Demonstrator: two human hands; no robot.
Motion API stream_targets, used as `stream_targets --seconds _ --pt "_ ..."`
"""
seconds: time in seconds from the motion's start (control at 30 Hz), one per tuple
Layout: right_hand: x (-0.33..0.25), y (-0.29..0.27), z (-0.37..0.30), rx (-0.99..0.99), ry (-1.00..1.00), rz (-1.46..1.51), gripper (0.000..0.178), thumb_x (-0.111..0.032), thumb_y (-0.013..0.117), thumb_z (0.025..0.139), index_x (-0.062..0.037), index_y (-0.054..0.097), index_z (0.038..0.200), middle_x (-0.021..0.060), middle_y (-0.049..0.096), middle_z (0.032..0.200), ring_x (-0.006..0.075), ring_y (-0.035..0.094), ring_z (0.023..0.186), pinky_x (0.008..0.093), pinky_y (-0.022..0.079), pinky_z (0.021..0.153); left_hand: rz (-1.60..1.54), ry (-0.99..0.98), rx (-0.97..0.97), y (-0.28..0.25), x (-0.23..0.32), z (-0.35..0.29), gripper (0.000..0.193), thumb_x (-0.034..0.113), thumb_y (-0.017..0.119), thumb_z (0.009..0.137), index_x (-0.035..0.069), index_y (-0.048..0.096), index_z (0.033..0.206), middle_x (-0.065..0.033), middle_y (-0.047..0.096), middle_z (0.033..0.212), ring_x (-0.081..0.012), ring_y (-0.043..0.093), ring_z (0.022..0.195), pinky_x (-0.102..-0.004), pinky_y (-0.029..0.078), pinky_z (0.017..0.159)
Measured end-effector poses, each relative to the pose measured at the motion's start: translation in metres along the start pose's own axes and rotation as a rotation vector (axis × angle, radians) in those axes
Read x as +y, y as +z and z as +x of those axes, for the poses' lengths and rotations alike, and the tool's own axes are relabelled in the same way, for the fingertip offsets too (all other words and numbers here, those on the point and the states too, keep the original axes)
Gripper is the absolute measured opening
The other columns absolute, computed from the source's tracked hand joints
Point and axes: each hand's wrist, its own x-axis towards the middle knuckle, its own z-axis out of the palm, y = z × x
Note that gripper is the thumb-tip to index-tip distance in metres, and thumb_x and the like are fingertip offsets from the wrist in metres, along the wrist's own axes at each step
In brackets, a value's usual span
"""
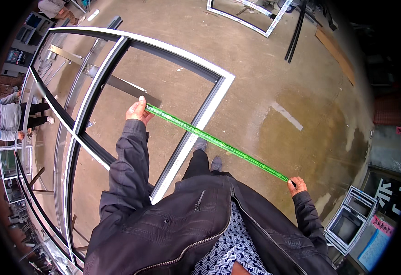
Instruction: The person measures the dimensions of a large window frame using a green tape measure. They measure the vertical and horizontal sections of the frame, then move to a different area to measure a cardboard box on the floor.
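through the head view i had the green measuring tape [228,147] strung almost straight, running across the right side of the large white-and-dark frame [210,110]; i could not tell whether it touched that side or passed just above it. the left grip [137,110] pinched one end over the frame's opening, and the right grip [297,185] pinched the other end, out over the concrete floor [200,46]. i judged the tape light and thin, easy to bend across its flat face but hard to stretch, and maybe slick, so the best hold seemed to be right at the ends, with the strip kept flat against twisting.

the frame's white side stood in the way beneath the tape's middle, and the wearer's dark shoe [216,163] was outside it. a dark flat bar [126,86] showed beyond the left grip. farther off i made out a smaller white frame [268,32], black rods [294,34] and a brown plank [335,56]; small window frames [352,213] stood at lower right, and another person [8,120] was over to the left.
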Motion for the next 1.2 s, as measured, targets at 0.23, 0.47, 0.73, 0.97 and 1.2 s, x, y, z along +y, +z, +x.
stream_targets --seconds 0.23,0.47,0.73,0.97,1.2 --pt "-0.082 0.027 0.057 0.084 0.119 0.042 0.013 -0.021 0.073 0.092 -0.0082 0.072 0.090 0.0138 0.065 0.083 0.0353 0.064 0.084 0.0435 0.051 0.076 -0.158 -0.078 -0.175 0.085 -0.045 0.066 0.039 0.044 0.055 0.108 0.007 0.059 0.120 -0.0130 0.073 0.105 -0.0290 0.070 0.098 -0.0489 0.060 0.088" --pt "-0.208 0.034 0.178 0.153 0.177 -0.024 0.020 -0.029 0.070 0.094 -0.0096 0.074 0.094 0.0158 0.066 0.086 0.0380 0.067 0.087 0.0465 0.052 0.075 0.131 -0.180 -0.243 0.157 -0.077 0.094 0.034 0.040 0.050 0.111 0.007 0.060 0.113 -0.0084 0.068 0.103 -0.0205 0.071 0.088 -0.0337 0.063 0.074" --pt "-0.272 0.033 0.275 0.111 0.177 -0.107 0.023 -0.032 0.069 0.095 -0.0097 0.074 0.098 0.0162 0.069 0.096 0.0386 0.067 0.099 0.0478 0.053 0.082 0.092 -0.098 -0.187 0.167 -0.074 0.149 0.028 0.033 0.052 0.111 0.009 0.066 0.111 -0.0043 0.071 0.098 -0.0157 0.069 0.080 -0.0302 0.059 0.069" --pt "-0.288 0.028 0.310 0.151 0.146 -0.134 0.026 -0.034 0.069 0.096 -0.0097 0.075 0.100 0.0155 0.069 0.094 0.0376 0.068 0.096 0.0476 0.053 0.081 0.067 -0.050 -0.173 0.173 -0.068 0.181 0.026 0.031 0.051 0.111 0.008 0.063 0.110 -0.0045 0.071 0.099 -0.0160 0.070 0.079 -0.0298 0.058 0.068" --pt "-0.293 0.028 0.326 0.163 0.129 -0.150 0.026 -0.035 0.069 0.096 -0.0099 0.075 0.103 0.0155 0.068 0.092 0.0379 0.067 0.095 0.0477 0.053 0.080 0.011 -0.065 -0.185 0.170 -0.059 0.192 0.029 0.033 0.050 0.111 0.008 0.063 0.110 -0.0054 0.071 0.101 -0.0177 0.070 0.084 -0.0322 0.058 0.072"
